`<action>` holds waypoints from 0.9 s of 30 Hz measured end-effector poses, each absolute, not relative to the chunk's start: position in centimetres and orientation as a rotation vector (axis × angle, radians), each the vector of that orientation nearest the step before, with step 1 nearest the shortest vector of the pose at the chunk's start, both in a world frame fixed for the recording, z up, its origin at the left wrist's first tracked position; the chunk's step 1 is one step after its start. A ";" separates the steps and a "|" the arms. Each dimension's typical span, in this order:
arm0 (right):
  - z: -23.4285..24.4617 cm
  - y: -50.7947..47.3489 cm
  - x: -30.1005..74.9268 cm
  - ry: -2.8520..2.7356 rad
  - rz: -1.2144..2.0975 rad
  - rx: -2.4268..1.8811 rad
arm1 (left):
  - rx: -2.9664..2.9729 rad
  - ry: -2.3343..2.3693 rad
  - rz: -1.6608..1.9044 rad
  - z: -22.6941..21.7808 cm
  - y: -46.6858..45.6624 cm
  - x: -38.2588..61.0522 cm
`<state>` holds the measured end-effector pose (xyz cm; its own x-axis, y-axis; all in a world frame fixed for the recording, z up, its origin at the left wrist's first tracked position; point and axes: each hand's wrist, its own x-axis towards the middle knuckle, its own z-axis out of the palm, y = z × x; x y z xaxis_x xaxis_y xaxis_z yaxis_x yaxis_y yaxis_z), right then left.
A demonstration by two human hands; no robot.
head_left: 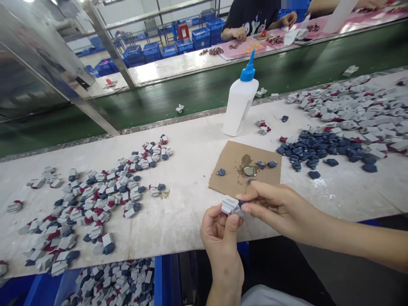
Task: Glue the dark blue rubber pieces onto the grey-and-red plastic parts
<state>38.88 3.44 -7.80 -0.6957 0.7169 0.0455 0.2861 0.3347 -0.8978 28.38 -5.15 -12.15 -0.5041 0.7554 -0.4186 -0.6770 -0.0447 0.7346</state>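
Between thumb and fingers, my left hand [221, 238] pinches a small light-grey plastic part [230, 205] near the table's front edge. My right hand [270, 204] pinches a small dark-blue plastic piece [241, 204] against the right end of that grey part; the fingers partly hide where they meet. Just beyond my hands lies a brown cardboard square [219, 170]. On it are a bottle cap [249, 171] amid wet brown stains and several dark-blue pieces [221, 172]. Behind the cardboard stands a white squeeze bottle [239, 104] with a blue nozzle.
Grey, red and blue assembled parts [105, 199] cover the left of the table. At right are piles of blue pieces [321, 148] and grey-and-red parts [360, 108]. A green conveyor belt [153, 102] runs behind. A blue bin [162, 280] sits below; a co-worker's hands [237, 34] are across.
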 end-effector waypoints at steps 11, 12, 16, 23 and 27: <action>-11.5 0.6 35.4 -1.882 1.229 -0.912 | 0.088 1.267 1.860 -12.3 -5.4 27.0; -11.7 0.8 35.4 -1.885 1.241 -0.909 | 0.086 1.266 1.848 -12.4 -5.5 26.7; -10.6 2.9 35.9 -1.962 1.297 -0.753 | 0.096 1.218 1.766 -12.2 -5.3 25.6; -6.2 4.6 33.2 -1.512 1.830 -0.811 | 0.222 1.168 1.734 -10.9 -5.3 26.3; -6.7 2.6 31.0 -1.514 1.974 -0.724 | 0.299 1.235 1.703 -11.1 -6.3 26.2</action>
<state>30.96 2.63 -6.73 -0.7078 0.7008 -0.0887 -0.0960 -0.2198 -0.9708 26.20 -6.29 -11.10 -0.4956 0.8066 -0.3220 -0.5568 -0.0105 0.8306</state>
